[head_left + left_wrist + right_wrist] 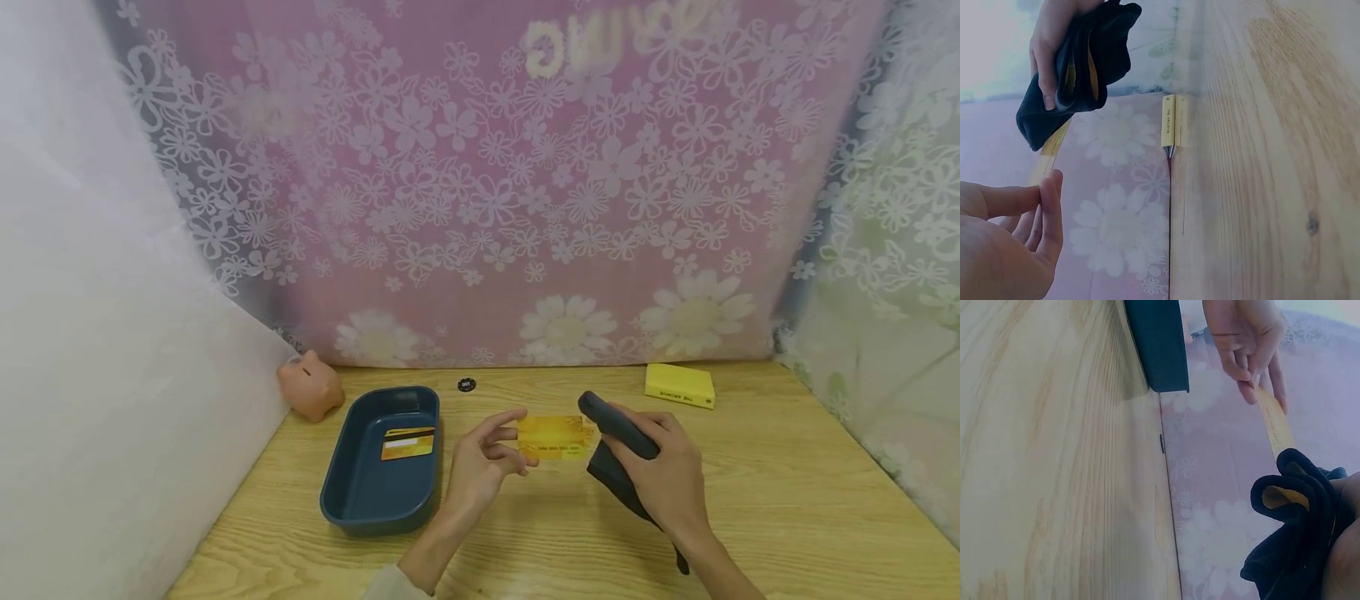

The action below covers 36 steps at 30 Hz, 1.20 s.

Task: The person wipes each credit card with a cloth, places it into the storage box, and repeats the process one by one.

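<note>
The yellow card [551, 437] is held above the desk [795, 500], between the two hands and just past the fingertips of the left hand [480, 465]. That hand pinches one short end of it — thumb on one side, fingers on the other, with the rest of the card sticking out toward the right. Its far end reaches the folds of a dark cloth pouch [618, 483]; whether it sits inside a fold or only against the edge, I cannot tell.

The right hand [669, 477] is closed around the pouch, thumb and fingers squeezing it so that the folds gape toward the card. A yellow-orange surface shows within those folds in both wrist views.

To the left of the left hand, just beside its wrist, stands a dark blue tray [367, 492]; on its floor lies a striped card [407, 446], dark band up. A piggy bank [310, 387] is beyond the tray's far left corner. Farther back on the desk lie a black chip [467, 384] and — beyond the right hand — a yellow book [679, 385].
</note>
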Each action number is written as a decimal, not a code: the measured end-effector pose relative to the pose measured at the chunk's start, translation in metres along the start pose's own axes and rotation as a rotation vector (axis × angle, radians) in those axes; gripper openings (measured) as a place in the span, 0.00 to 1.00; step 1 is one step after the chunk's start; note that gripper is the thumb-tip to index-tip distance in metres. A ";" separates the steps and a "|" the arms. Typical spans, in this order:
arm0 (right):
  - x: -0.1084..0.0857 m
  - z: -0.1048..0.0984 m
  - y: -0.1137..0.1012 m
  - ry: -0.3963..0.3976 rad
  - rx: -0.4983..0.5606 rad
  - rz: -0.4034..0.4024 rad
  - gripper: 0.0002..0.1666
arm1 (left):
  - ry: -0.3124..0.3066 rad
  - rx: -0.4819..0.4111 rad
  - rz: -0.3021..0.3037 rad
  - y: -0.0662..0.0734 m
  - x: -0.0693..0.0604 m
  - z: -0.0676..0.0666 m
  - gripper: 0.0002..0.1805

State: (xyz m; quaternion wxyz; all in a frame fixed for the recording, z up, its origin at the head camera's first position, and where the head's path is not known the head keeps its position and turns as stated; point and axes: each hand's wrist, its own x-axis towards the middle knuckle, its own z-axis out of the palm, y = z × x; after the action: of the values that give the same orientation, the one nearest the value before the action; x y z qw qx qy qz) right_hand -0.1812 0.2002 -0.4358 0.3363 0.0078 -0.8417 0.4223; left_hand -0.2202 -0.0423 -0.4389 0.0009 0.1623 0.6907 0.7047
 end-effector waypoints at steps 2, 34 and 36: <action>0.000 0.000 -0.002 -0.003 0.010 0.004 0.25 | 0.009 0.004 0.005 0.000 0.001 0.001 0.33; -0.001 0.002 -0.003 -0.012 0.044 0.017 0.25 | 0.156 0.079 0.063 -0.003 0.005 0.001 0.12; -0.001 0.002 -0.003 -0.013 0.049 0.016 0.25 | 0.150 0.066 0.068 -0.005 0.005 0.000 0.12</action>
State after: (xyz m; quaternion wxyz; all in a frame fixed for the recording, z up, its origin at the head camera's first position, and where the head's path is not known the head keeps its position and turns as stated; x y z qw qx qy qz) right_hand -0.1808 0.1972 -0.4351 0.3271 0.0120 -0.8335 0.4452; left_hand -0.2257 -0.0405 -0.4424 -0.0802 0.1323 0.7057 0.6914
